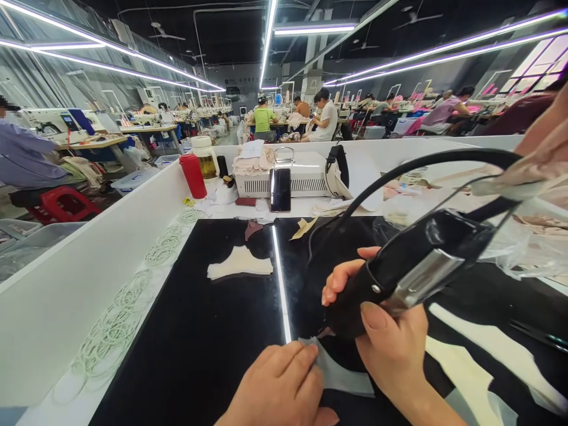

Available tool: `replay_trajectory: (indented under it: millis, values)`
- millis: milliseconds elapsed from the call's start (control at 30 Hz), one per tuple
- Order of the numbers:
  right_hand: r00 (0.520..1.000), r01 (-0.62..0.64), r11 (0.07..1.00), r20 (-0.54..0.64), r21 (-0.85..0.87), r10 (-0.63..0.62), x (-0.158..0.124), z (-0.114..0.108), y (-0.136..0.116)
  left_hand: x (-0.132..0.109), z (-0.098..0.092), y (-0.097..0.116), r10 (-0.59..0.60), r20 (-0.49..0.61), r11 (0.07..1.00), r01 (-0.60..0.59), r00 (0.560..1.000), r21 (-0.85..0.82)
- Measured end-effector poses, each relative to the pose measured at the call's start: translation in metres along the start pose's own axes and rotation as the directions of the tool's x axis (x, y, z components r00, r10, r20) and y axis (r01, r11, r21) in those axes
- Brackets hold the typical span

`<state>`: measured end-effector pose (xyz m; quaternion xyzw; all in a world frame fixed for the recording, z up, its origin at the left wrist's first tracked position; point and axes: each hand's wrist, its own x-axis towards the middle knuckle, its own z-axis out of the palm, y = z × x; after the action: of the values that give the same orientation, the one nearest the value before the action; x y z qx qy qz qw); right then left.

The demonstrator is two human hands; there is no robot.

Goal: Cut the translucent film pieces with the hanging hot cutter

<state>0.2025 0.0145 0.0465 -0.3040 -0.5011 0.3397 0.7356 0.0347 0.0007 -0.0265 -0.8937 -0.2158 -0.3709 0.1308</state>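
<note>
My right hand [394,349] is closed around a black corded hand tool [355,302] with a metal lever on its side. Its narrow tip points down at a translucent grey-white cut piece [344,373] on the black tabletop [177,349]. With curled fingers pressed together, my left hand [284,378] holds the piece's left end down, close to the tip. The fingertips hide part of that end. A small stack of cream cut pieces [240,262] lies farther back on the left. Right of my right hand are more cream pieces [461,367], some over translucent material.
Pale green rings [110,325] line the left edge beside a white partition [66,284]. A phone [280,189] leans on a vented white box [252,184] at the back. The tool's thick cable [399,168] arches to the right, near plastic bags [528,242]. Several people work beyond.
</note>
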Motion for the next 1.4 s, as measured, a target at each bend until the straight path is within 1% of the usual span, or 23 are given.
replay_trajectory:
  millis: [233,367,533,733,833,933,1100,1200,1300,1400]
  values:
    - [1.0,-0.006,1.0,-0.016,0.019,0.006,0.0,0.003,-0.003,0.0,-0.002,-0.001,-0.003,-0.002,1.0,0.003,1.0,-0.02]
    - [1.0,-0.019,1.0,-0.021,0.025,0.019,-0.001,0.006,-0.003,0.003,-0.005,-0.001,-0.005,0.02,1.0,0.005,1.0,-0.013]
    - [0.998,-0.023,1.0,-0.055,-0.015,0.022,0.0,0.007,-0.002,0.004,-0.006,0.0,-0.005,0.021,1.0,0.006,1.0,-0.014]
    - [1.0,-0.015,0.999,-0.024,0.029,0.016,-0.005,0.01,0.001,-0.001,-0.003,-0.001,0.0,0.033,1.0,0.001,0.999,-0.025]
    - [0.999,-0.044,0.999,-0.01,0.013,0.045,-0.007,0.012,0.002,-0.001,-0.003,-0.001,0.002,0.033,1.0,-0.001,0.999,-0.024]
    - [0.998,-0.065,0.998,-0.02,-0.007,0.065,-0.007,0.013,0.002,0.001,-0.003,0.0,-0.004,0.032,1.0,0.004,0.999,-0.027]
    - [0.999,-0.046,0.999,-0.004,-0.009,0.045,-0.006,0.013,0.002,0.003,-0.003,0.001,-0.009,0.009,1.0,0.009,1.0,-0.022]
    - [0.999,-0.048,0.999,0.0,0.016,0.048,-0.005,0.014,0.002,0.003,-0.003,0.001,-0.007,-0.011,1.0,0.007,1.0,-0.017]
    - [0.999,-0.044,0.998,-0.012,0.049,0.044,-0.004,0.017,0.002,0.003,-0.002,0.001,-0.006,-0.006,1.0,0.006,1.0,-0.02]
    - [0.997,-0.073,0.994,0.008,0.079,0.073,-0.006,0.018,0.004,0.002,-0.002,0.001,-0.014,0.004,1.0,0.014,1.0,-0.024]
